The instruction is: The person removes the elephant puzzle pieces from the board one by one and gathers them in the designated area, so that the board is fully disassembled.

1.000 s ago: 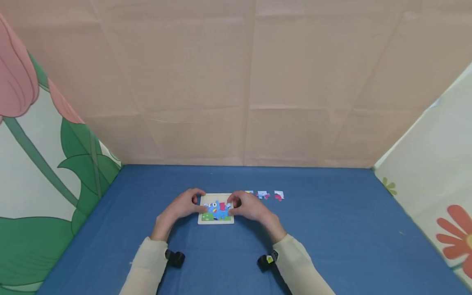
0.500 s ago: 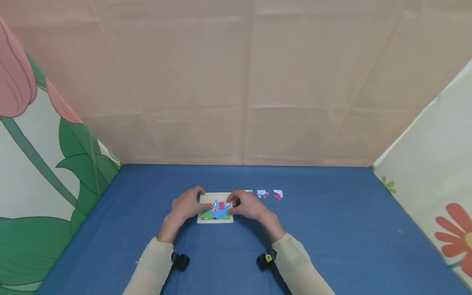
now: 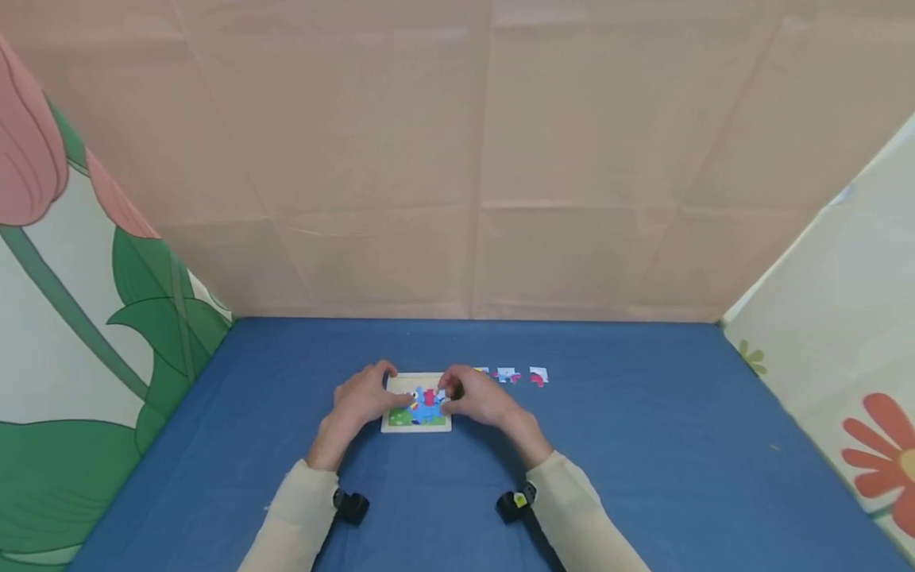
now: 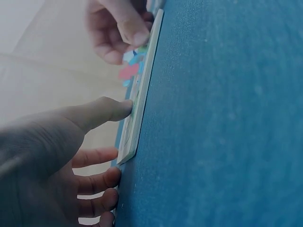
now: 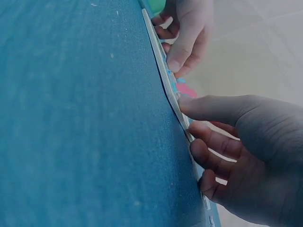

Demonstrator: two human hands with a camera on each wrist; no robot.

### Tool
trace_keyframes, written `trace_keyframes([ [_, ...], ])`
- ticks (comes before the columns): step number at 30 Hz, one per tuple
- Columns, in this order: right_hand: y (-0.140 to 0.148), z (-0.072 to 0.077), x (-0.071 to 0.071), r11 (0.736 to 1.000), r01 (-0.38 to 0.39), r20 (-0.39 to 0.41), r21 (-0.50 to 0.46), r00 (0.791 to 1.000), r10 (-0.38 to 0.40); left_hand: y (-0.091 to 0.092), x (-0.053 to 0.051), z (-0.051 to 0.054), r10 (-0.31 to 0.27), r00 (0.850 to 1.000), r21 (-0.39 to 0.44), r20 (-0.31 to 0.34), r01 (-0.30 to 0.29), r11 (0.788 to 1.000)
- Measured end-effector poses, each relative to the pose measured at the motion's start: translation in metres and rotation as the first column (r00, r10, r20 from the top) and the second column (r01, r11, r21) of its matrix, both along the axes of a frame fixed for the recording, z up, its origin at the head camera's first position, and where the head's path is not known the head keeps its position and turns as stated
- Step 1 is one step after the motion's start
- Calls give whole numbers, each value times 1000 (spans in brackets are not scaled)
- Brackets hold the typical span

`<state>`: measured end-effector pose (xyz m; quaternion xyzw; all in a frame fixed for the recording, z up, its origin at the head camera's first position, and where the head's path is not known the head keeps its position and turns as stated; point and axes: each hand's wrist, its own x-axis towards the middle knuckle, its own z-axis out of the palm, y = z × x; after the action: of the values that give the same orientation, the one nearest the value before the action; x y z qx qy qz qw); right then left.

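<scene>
Masking the puzzle's (image 3: 425, 414) edge, left hand (image 3: 360, 396) rests relaxed; right hand's (image 3: 482, 397) hold is unclear.

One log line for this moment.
left hand: thumb on puzzle board | right hand: at board's right edge | loose pieces: on blue cloth

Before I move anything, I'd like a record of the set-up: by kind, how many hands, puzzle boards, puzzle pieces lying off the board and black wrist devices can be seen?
Hands: 2, the left hand and the right hand
Puzzle board: 1
Loose puzzle pieces: 3, one partly hidden by the right hand
Black wrist devices: 2
Total: 8
</scene>
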<state>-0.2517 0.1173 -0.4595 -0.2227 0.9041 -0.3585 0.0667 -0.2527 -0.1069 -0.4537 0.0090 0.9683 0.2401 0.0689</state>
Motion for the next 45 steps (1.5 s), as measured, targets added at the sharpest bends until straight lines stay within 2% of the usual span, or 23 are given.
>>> trace_keyframes([
  [8, 0, 3, 4, 1000, -15, -37, -26, 999, 15, -2, 2, 2, -10, 1000, -1, -8, 10, 1000],
  [17, 7, 6, 4, 996, 7, -33, -88, 999, -10, -2, 2, 2, -16, 1000, 7, -10, 16, 1000],
  [28, 28, 8, 4, 996, 66, -73, -56, 995, -70, -12, -2, -1, -82, 997, 63, -10, 82, 995],
  [45, 68, 14, 13, 991, 124, -42, -49, 991, -126, -22, -8, -4, -126, 992, 119, 3, 125, 985],
])
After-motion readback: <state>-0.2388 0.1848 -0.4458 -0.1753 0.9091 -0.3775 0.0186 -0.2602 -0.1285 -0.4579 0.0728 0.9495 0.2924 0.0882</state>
